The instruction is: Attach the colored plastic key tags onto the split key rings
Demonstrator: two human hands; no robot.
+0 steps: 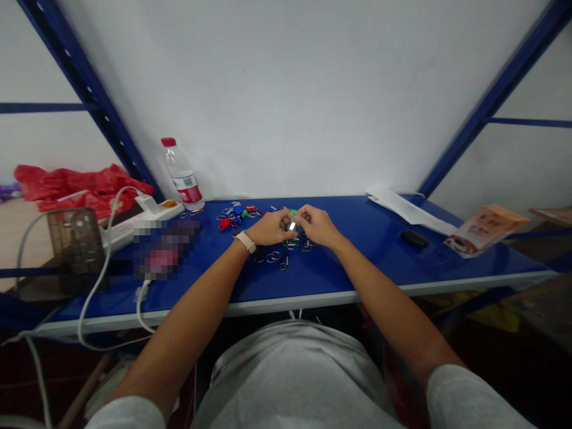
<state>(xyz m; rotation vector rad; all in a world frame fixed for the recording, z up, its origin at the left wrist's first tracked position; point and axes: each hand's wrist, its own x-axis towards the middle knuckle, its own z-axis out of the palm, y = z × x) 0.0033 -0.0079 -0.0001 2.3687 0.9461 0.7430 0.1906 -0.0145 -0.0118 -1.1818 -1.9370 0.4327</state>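
Observation:
My left hand and my right hand meet over the middle of the blue table, fingers curled together around a small shiny key tag held between them. Both hands pinch it. Under and around the hands lie several loose metal key rings. Behind the left hand sits a heap of coloured key tags, red, blue and green. A pale band is on my left wrist.
A water bottle with a red cap stands at the back left beside a white power strip with cables. White papers, a dark small object and an orange box lie right. Red plastic bag far left.

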